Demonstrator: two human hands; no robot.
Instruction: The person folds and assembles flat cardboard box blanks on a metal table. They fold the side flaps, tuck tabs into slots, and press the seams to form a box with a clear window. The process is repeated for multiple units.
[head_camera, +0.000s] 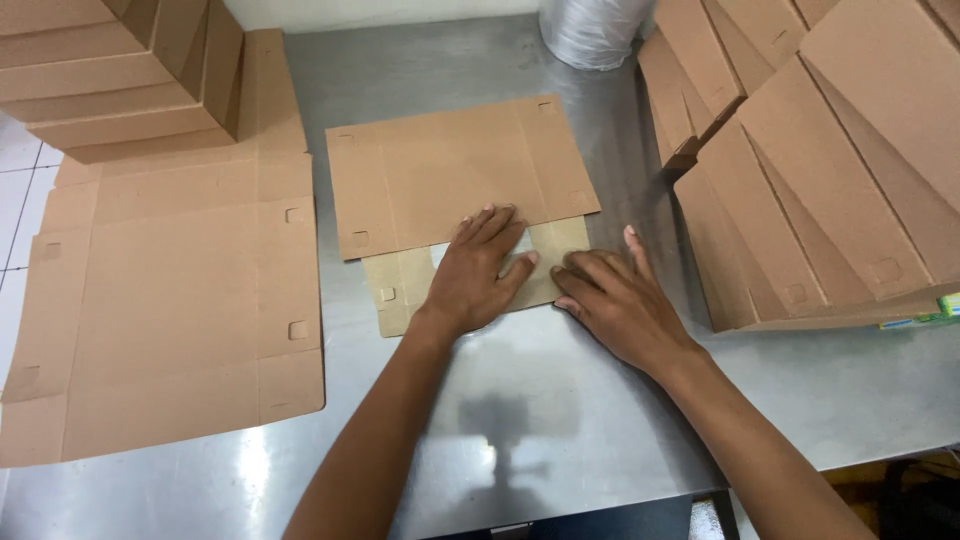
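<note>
A flat brown cardboard box blank (455, 170) lies in the middle of a steel table (560, 400), with its near flap (400, 285) folded over toward me. My left hand (478, 270) presses flat on that folded flap, fingers spread and pointing away. My right hand (615, 300) rests palm down beside it, on the flap's right end. Neither hand grips anything; both press on the cardboard.
A stack of unfolded cardboard blanks (170, 290) lies at the left, with folded boxes (120, 70) piled behind it. More folded boxes (830, 170) lean in a row at the right. A roll of clear plastic (592, 30) stands at the back.
</note>
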